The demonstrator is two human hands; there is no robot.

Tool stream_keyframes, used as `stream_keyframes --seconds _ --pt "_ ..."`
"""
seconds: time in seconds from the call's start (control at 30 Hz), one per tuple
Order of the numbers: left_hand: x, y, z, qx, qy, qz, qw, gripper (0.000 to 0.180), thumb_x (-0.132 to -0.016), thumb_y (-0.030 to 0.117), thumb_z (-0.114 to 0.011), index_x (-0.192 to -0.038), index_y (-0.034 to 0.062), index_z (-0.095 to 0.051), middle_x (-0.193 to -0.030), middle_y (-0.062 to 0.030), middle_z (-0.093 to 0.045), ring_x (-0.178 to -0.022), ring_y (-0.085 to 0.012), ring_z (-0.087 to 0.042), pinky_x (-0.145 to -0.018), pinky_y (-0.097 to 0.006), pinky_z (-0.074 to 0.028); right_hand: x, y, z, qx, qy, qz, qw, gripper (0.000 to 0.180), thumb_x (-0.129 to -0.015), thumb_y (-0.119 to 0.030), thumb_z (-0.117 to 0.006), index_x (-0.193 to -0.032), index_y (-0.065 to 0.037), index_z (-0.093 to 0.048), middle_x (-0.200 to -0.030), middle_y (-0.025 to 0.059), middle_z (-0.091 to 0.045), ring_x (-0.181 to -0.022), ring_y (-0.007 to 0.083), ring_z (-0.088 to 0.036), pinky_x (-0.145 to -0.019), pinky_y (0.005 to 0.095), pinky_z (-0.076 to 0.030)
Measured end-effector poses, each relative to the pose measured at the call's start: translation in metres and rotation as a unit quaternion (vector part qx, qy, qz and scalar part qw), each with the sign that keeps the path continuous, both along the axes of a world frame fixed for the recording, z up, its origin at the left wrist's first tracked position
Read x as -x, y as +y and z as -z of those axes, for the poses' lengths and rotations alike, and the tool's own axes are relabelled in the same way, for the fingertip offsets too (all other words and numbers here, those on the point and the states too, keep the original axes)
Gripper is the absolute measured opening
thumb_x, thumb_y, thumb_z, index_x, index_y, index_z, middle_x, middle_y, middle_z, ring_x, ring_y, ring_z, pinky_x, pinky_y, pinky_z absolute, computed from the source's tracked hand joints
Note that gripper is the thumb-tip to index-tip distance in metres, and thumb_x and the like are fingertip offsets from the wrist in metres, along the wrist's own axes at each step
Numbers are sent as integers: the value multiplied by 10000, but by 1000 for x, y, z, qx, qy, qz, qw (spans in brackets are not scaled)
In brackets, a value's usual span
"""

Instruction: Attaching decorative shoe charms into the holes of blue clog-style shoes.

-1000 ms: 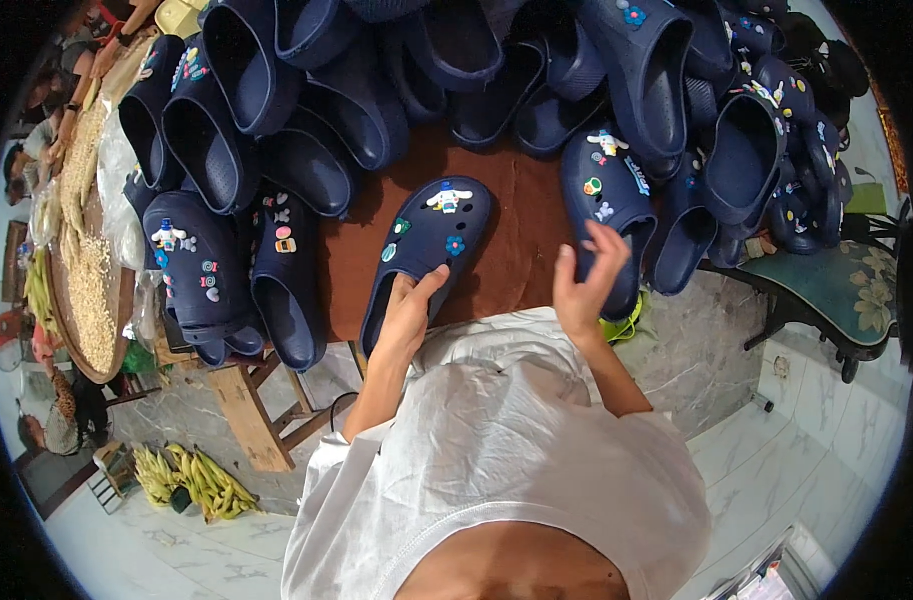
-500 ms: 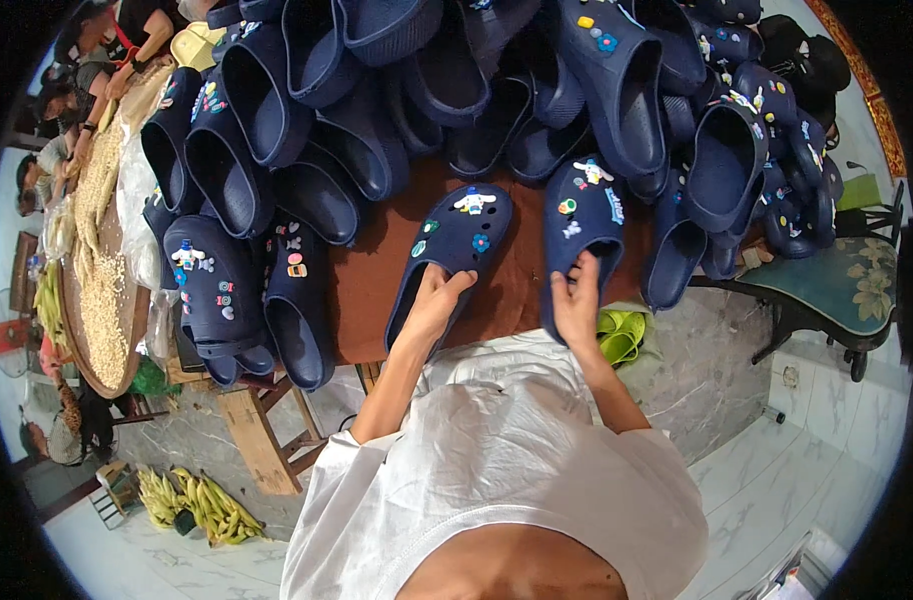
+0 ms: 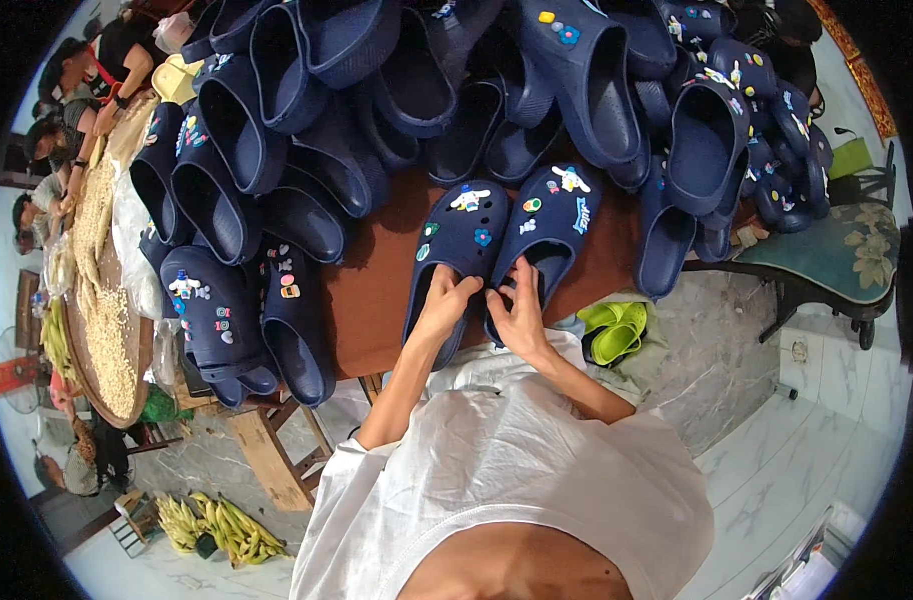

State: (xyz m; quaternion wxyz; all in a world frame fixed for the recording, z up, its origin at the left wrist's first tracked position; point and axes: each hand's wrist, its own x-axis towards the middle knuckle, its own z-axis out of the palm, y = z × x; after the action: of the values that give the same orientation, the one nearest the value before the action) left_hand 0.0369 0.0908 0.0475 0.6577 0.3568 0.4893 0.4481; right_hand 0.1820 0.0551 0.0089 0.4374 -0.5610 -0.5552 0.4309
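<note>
Two navy clogs are lying side by side, touching, on the brown table (image 3: 377,290) at the 12 o'clock position from the person's chest. The left hand (image 3: 445,305) is curling its fingers over the heel rim of the left clog (image 3: 457,245); the right hand (image 3: 522,315) is gripping the heel rim of the right clog (image 3: 552,225) with fingers closed over the edge — thumb hidden.

Risk: the heap of clogs (image 3: 397,90) is crowding the pair from 10 through 2 o'clock, and any pull on the heels could, in my judgement, be dragging a neighbour off the table edge. The small charms (image 3: 469,198) on the toes could also be snagging and popping loose.

Against the picture half a second back — the two clogs were lying apart, the hands flatter on them; now the pair is standing together and both hands are closing at the heels.
</note>
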Motion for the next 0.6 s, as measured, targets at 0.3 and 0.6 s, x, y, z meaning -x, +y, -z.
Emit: stream_keyframes --seconds 0.3,0.6 --pt "8 -22 12 -15 88 -18 996 449 -884 13 -659 -1302 -17 -496 -1214 -107 -600 -1092 -171 -563 -941 -287 -433 -12 -18 -27 -67 4 32 997 740 -848 13 -624 -1495 -3 -264 -1352 229 -373 -1171 345 -512 -928 410 -518" --pt "-1 -30 16 -125 108 -10 986 212 -906 19 -615 -1109 -29 -574 -974 -33 -614 -880 -111 -544 -792 -252 -444 -55 -36 -13 -138 -192 191 953 822 -816 -94 -717 -1482 38 -254 -1424 270 -282 -1330 432 -298 -1134 474 -275"
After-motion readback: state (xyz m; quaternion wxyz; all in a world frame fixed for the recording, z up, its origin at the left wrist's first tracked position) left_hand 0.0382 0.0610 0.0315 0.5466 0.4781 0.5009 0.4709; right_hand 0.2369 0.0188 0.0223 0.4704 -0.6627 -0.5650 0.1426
